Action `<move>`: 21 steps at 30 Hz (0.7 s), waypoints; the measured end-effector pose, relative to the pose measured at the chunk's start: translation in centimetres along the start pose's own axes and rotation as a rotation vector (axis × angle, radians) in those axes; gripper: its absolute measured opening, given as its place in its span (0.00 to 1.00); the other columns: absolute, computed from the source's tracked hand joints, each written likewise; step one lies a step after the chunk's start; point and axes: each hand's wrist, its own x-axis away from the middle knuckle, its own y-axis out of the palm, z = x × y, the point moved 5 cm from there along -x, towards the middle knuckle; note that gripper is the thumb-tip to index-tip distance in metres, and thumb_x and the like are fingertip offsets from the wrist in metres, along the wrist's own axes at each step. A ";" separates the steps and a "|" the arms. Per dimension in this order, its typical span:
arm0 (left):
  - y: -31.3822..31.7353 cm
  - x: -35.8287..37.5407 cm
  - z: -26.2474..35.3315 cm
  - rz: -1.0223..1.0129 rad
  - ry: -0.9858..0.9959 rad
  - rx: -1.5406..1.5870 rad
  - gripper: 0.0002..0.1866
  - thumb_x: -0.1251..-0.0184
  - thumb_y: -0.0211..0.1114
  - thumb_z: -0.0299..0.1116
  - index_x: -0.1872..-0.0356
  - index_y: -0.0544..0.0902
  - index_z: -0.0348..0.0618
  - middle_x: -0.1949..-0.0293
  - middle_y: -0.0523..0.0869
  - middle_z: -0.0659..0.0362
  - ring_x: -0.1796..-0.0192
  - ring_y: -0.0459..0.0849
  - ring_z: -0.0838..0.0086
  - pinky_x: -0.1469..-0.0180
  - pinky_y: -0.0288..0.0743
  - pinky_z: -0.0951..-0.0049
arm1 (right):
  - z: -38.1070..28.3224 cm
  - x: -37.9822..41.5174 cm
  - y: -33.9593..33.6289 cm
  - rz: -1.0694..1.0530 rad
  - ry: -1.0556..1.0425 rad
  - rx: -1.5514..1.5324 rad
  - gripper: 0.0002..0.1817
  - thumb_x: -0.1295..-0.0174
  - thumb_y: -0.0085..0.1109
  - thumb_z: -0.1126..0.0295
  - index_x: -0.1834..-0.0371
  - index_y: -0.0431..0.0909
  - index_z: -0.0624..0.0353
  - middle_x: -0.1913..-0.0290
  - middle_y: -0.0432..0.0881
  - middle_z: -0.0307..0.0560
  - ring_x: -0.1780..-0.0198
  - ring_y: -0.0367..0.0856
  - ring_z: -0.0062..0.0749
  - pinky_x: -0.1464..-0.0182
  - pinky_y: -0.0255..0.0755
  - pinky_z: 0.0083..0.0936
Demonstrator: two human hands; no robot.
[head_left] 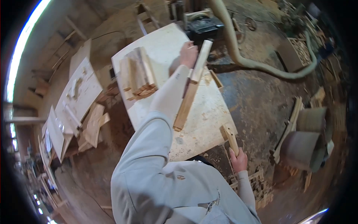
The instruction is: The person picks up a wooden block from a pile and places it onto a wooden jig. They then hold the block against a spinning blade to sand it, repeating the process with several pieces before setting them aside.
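My left hand [189,55] is stretched out over the far part of a pale board tabletop [167,39]. Its fingers look curled, and what they hold, if anything, is hidden. Just right of it, a light wooden batten [201,61] lies at a slant, overlapping a browner wooden batten [185,108] that runs toward me. Low on the right, my right hand [239,160] is closed around the lower end of a short wooden piece [232,140]. The upper end of that piece reaches the tabletop's near right corner.
Left of my forearm, several wooden battens [138,72] lie stacked on the tabletop. A thick ribbed hose [238,56] curves across the floor behind. Boards and offcuts [80,93] rest at left. Two drum-like containers [300,149] stand at right, beside leaning wood strips [287,128].
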 end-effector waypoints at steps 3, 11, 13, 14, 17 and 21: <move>-4.7 3.7 6.5 0.004 0.249 -0.100 0.19 0.29 0.75 0.31 0.39 0.89 0.38 0.47 0.93 0.47 0.50 0.93 0.58 0.45 0.88 0.60 | 1.4 -0.3 0.7 0.023 0.024 -0.062 0.26 0.24 0.70 0.45 0.55 0.83 0.62 0.67 0.88 0.66 0.60 0.90 0.71 0.61 0.80 0.56; -28.1 8.2 12.1 0.340 0.343 -1.006 0.24 0.28 0.78 0.45 0.38 0.90 0.43 0.40 0.90 0.49 0.39 0.88 0.49 0.34 0.82 0.51 | 1.3 -0.4 0.5 -0.025 0.042 -0.073 0.26 0.22 0.70 0.47 0.60 0.81 0.63 0.68 0.87 0.67 0.63 0.89 0.70 0.61 0.79 0.54; -32.4 8.2 10.0 0.358 0.097 -1.158 0.29 0.30 0.77 0.50 0.36 0.90 0.41 0.41 0.90 0.48 0.39 0.88 0.48 0.33 0.81 0.48 | 1.2 -0.3 0.5 0.004 0.026 -0.104 0.26 0.22 0.70 0.46 0.59 0.80 0.63 0.68 0.87 0.67 0.62 0.88 0.71 0.60 0.78 0.55; -33.9 8.1 8.6 0.362 0.098 -1.158 0.29 0.30 0.77 0.50 0.36 0.90 0.41 0.41 0.90 0.48 0.39 0.88 0.48 0.33 0.81 0.48 | 1.1 -0.3 0.5 0.005 0.023 -0.105 0.26 0.22 0.70 0.46 0.59 0.80 0.63 0.68 0.87 0.67 0.62 0.88 0.71 0.60 0.78 0.55; -36.0 7.1 4.7 0.129 -0.072 -1.114 0.30 0.31 0.77 0.50 0.36 0.90 0.39 0.44 0.90 0.46 0.43 0.89 0.48 0.36 0.82 0.48 | 0.9 -0.4 0.1 -0.011 0.056 -0.126 0.27 0.23 0.70 0.46 0.59 0.80 0.63 0.67 0.87 0.68 0.61 0.88 0.73 0.59 0.78 0.56; -33.5 7.3 6.3 0.140 0.100 -1.028 0.25 0.29 0.76 0.47 0.44 0.90 0.34 0.52 0.91 0.43 0.47 0.90 0.46 0.41 0.84 0.49 | 1.4 -0.4 0.6 0.043 0.012 -0.036 0.25 0.22 0.70 0.47 0.60 0.82 0.62 0.70 0.89 0.62 0.64 0.91 0.65 0.61 0.79 0.53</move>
